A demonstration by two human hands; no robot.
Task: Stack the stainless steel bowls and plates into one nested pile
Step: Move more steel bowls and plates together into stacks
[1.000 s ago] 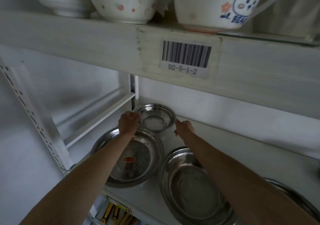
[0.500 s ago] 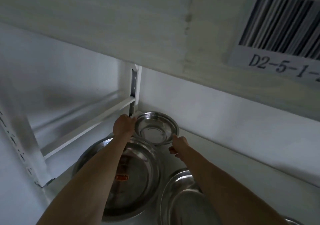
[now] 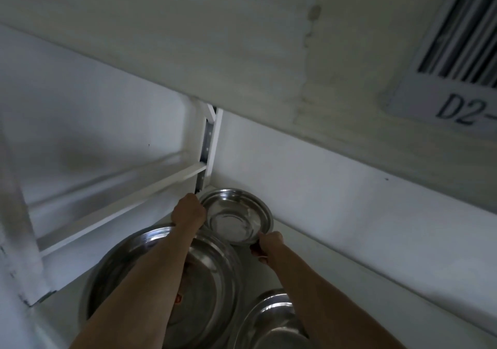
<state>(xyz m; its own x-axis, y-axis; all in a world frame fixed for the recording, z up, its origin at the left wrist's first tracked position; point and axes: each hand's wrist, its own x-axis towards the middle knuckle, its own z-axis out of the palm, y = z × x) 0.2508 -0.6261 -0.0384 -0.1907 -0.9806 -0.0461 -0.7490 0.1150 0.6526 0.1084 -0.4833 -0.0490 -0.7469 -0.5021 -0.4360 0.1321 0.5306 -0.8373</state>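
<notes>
A small stainless steel bowl (image 3: pixel 236 218) is at the back corner of the white shelf, tilted toward me. My left hand (image 3: pixel 188 212) grips its left rim and my right hand (image 3: pixel 266 247) pinches its near right rim. In front of it lies a large round steel plate (image 3: pixel 212 281) with a red sticker, partly hidden under my left forearm. Another steel plate (image 3: pixel 271 324) sits at the bottom right, cut off by the frame edge.
The upper shelf board (image 3: pixel 242 52) hangs low overhead with a barcode label (image 3: pixel 451 60) at its front. A white upright post (image 3: pixel 208 149) and side rail (image 3: pixel 121 195) close the left side. The back wall (image 3: pixel 349 200) is just behind the bowl.
The view has moved in closer under the upper shelf. Both hands have taken hold of the small bowl's rim, and its far edge has tipped up toward me.
</notes>
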